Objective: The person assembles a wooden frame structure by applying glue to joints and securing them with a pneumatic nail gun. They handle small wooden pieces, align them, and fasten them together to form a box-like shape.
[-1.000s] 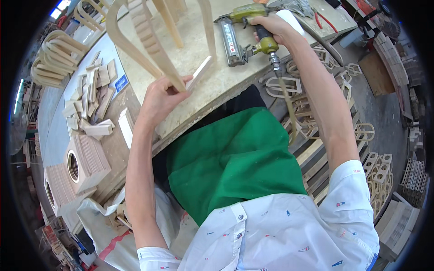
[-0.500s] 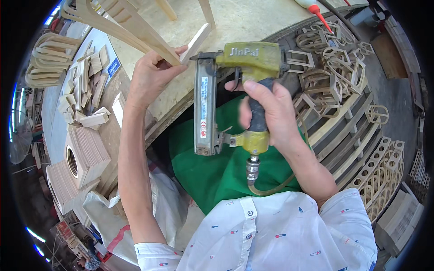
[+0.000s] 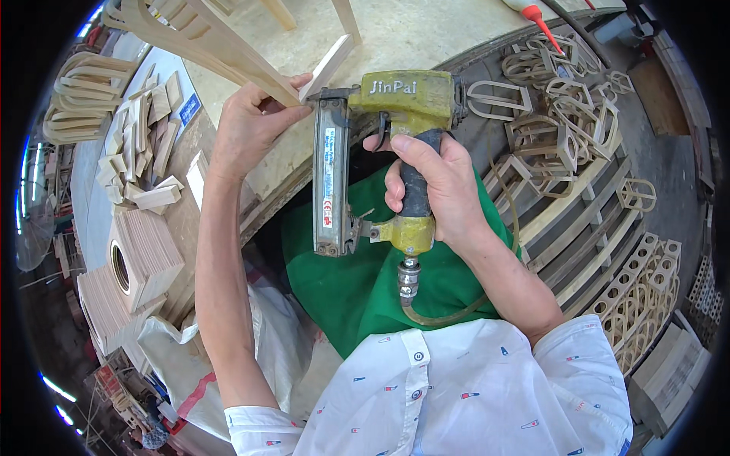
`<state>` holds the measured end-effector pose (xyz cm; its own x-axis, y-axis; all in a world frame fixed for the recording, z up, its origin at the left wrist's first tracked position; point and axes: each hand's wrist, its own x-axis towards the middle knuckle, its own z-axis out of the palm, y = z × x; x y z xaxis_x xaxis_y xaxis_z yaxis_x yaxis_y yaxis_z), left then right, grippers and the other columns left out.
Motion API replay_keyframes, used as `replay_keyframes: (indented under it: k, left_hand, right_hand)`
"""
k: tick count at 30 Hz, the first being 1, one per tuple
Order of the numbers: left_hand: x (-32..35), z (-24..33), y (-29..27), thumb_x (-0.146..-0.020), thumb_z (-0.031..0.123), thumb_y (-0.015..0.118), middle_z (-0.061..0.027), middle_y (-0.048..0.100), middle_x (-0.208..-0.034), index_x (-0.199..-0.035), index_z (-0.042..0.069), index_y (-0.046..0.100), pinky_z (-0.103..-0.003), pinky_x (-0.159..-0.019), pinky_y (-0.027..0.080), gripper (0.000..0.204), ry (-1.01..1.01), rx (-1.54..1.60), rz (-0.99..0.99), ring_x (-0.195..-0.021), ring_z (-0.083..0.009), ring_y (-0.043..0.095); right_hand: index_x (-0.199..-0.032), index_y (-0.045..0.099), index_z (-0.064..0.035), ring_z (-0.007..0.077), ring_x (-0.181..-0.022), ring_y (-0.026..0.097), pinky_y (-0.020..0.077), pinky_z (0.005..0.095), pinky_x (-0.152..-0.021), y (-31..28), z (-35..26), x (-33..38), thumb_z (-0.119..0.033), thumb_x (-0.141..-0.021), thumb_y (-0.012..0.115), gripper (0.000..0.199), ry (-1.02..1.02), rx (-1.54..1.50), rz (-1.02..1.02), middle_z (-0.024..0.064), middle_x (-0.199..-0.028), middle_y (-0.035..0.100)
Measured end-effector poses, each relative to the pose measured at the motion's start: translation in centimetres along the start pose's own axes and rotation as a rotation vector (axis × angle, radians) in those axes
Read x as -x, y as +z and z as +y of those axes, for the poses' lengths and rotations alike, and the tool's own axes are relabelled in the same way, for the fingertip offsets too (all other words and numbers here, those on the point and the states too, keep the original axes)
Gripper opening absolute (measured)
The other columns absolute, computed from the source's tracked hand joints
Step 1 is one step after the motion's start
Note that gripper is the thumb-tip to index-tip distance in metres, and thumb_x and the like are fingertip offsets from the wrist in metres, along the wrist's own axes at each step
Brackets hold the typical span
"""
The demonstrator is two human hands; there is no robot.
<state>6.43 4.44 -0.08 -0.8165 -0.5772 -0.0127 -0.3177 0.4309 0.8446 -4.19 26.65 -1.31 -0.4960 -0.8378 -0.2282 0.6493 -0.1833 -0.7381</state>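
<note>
My right hand [image 3: 433, 178] is wrapped round the black grip of a yellow pneumatic nail gun [image 3: 407, 102], its index finger near the trigger. The gun's long metal magazine [image 3: 331, 182] points down toward my lap, and an air hose joins the base of the handle. The nose sits against the end of a wooden frame [image 3: 251, 64], where a short pale wood strip [image 3: 328, 67] meets it. Closed on that corner, my left hand [image 3: 258, 121] pinches the frame between thumb and fingers. Part of the joint is hidden behind the fingers.
Loose wood offcuts [image 3: 144, 144] and stacked plywood blocks [image 3: 141, 262] lie on the left of the worktable [image 3: 426, 30]. Bent wooden loops [image 3: 559, 114] pile on a slatted rack [image 3: 585, 205] at right. A red-tipped glue bottle [image 3: 532, 14] is at the far right.
The nail gun in my right hand has moved left and slightly up, bringing its nose to the corner of the wooden frame. My left hand has shifted only slightly.
</note>
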Motion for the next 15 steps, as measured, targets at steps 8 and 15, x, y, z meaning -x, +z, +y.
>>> replay_keyframes:
  k: [8,15]
  left_hand:
    - [0.06,-0.47,-0.07,-0.077,0.006,0.074,0.0046,0.059,-0.078,-0.114,0.008,0.070,-0.021,-0.063,0.042,0.037,0.030,-0.021,0.022,-0.070,-0.0044,0.048]
    - [-0.03,0.09,-0.08,-0.079,0.006,0.074,0.0001,0.061,-0.100,-0.111,0.005,0.069,-0.024,-0.078,0.044,0.033,-0.030,-0.082,0.006,-0.086,-0.0075,0.053]
  right_hand:
    - [-0.108,0.052,0.0038,0.0116,-0.053,0.056,0.0476,0.0264,-0.046,0.12,0.15,-0.07,-0.013,-0.092,0.058,0.024,0.001,-0.056,0.010,0.0129,-0.098,0.063]
    - [-0.112,0.049,0.0062,0.0102,-0.056,0.052,0.0476,0.0256,-0.047,-0.20,0.14,0.01,-0.014,-0.094,0.054,0.028,0.017,0.000,-0.004,0.0194,-0.107,0.061]
